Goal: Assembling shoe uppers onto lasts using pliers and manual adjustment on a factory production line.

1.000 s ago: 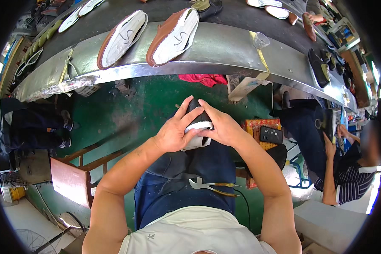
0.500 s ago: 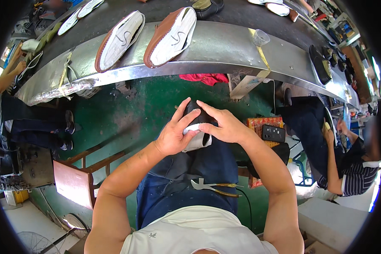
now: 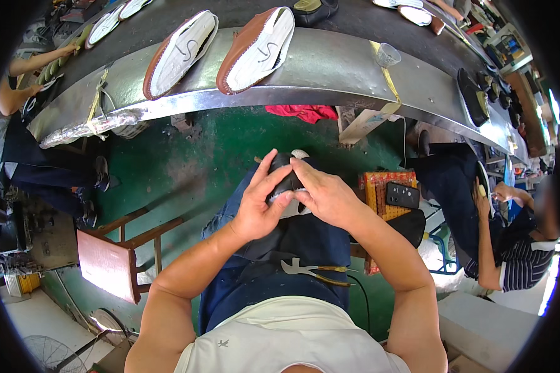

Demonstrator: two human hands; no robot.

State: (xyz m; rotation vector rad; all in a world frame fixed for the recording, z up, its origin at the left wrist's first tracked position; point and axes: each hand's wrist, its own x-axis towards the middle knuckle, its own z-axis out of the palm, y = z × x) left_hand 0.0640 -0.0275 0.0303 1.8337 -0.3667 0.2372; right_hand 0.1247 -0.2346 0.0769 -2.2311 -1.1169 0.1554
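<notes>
Both of our hands, left hand (image 3: 258, 208) and right hand (image 3: 326, 199), clamp the dark shoe (image 3: 285, 180) over our lap; we judge it light and pliable, best gripped along its firm white sole edge.

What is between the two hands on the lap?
In the head view, a dark shoe with a white sole sits between the left hand and right hand; both grip it.

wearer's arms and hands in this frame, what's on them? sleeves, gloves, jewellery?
Both forearms are bare up to the frame's lower edge, no sleeves showing. Left hand and right hand wear no gloves; no watch, ring or wristband visible. Torso has a pale cream top with a small dark emblem.
</notes>
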